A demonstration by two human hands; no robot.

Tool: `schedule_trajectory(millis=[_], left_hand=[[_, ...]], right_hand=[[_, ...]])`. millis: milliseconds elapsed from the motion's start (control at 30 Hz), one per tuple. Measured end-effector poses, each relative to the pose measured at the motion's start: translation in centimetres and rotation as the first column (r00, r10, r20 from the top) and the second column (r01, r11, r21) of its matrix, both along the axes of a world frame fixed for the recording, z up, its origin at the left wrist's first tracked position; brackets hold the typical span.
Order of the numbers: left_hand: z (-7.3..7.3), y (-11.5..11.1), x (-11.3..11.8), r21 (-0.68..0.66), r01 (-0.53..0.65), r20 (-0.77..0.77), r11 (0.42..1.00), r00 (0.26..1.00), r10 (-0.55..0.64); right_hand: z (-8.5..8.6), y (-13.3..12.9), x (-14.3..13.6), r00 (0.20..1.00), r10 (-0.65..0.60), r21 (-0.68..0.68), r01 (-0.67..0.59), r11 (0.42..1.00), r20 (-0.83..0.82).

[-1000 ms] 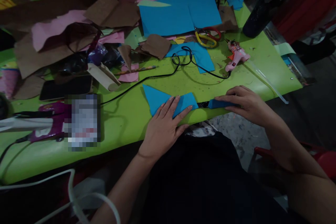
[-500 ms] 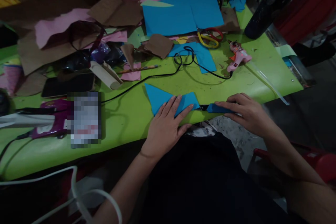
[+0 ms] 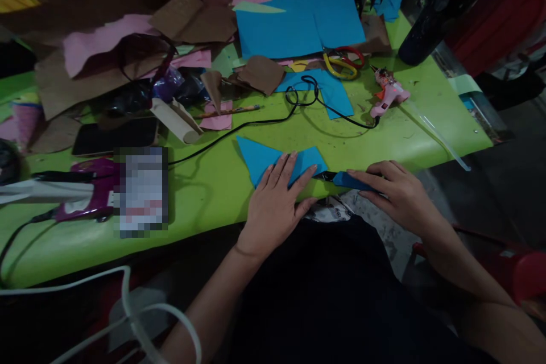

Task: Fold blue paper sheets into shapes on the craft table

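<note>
My left hand [image 3: 275,199] lies flat, fingers stretched, on a folded piece of blue paper [image 3: 260,156] near the front edge of the green table. In my right hand [image 3: 394,193] is a blue-handled utility knife [image 3: 343,179], gripped between thumb and fingers. Its dark metal end points left and meets the lower right edge of the blue paper; whether the blade is under or on the paper I cannot tell.
A pink glue gun [image 3: 388,94] with a black cord lies to the right, near yellow-and-red scissors [image 3: 343,65]. Large blue sheets [image 3: 281,31] and brown paper scraps [image 3: 191,14] cover the back. A dark bottle [image 3: 420,40] stands right; a purple device [image 3: 87,190] sits left.
My right hand has dropped slightly toward me, and the knife now slants more, its handle end lower. My left hand stays flat on the paper. The view has shifted a little.
</note>
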State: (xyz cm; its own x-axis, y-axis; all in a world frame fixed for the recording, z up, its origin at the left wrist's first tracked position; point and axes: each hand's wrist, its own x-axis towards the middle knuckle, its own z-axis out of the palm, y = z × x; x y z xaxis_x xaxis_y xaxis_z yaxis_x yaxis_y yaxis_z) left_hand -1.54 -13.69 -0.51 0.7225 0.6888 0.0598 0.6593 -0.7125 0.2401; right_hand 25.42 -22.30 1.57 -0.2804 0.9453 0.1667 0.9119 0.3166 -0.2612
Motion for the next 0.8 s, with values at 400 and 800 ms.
schedule_trajectory(millis=[400,800], left_hand=[[0.1,-0.4,1.8,-0.026,-0.074,0.011,0.997,0.997,0.075],[0.8,2.3,-2.9,-0.043,-0.035,-0.029,0.998,0.999,0.034]], right_hand=[[-0.3,0.4,-0.8,1.0,-0.008,-0.001,0.008,1.0,-0.019],[-0.3,0.9,-0.9,1.0,0.004,-0.009,-0.004,1.0,-0.028]])
